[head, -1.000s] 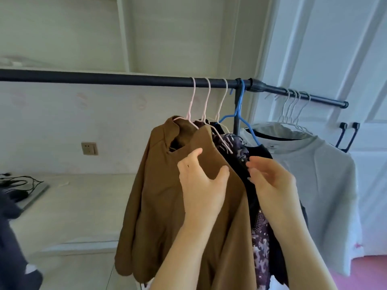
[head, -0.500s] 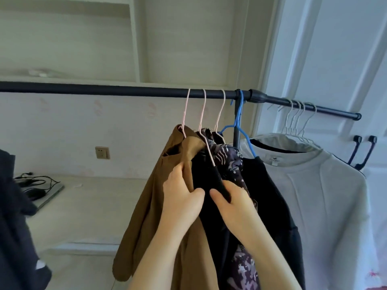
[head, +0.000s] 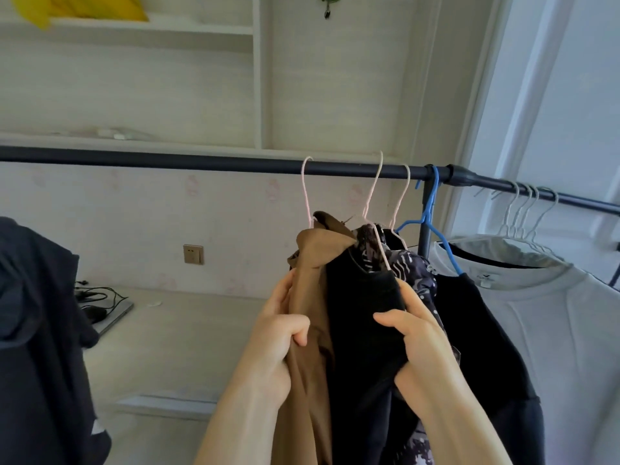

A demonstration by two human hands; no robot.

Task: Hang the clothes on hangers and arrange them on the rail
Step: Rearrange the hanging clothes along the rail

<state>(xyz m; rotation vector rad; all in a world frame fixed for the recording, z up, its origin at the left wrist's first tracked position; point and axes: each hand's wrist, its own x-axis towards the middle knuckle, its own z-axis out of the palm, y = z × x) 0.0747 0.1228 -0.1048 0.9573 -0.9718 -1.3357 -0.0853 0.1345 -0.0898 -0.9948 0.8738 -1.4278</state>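
I had the left hand [head: 281, 333] curled round a fold of the brown coat [head: 312, 313] and the right hand [head: 416, 333] pinching the shoulder of the black top [head: 362, 317], each grip tight on cloth, which I judged was to part the two so their hangers would sit spaced on the rail [head: 167, 160]. The coat hung from the leftmost pink hanger [head: 306, 193], the black top just beside it, with a patterned garment [head: 416, 273] pressed behind and a blue hanger [head: 432, 216] next along. The white shirt [head: 536, 313] crowded the right. A dark garment [head: 37, 330] hung at far left, well apart; a laptop [head: 112, 313] lay on the desk [head: 188, 333] beyond.
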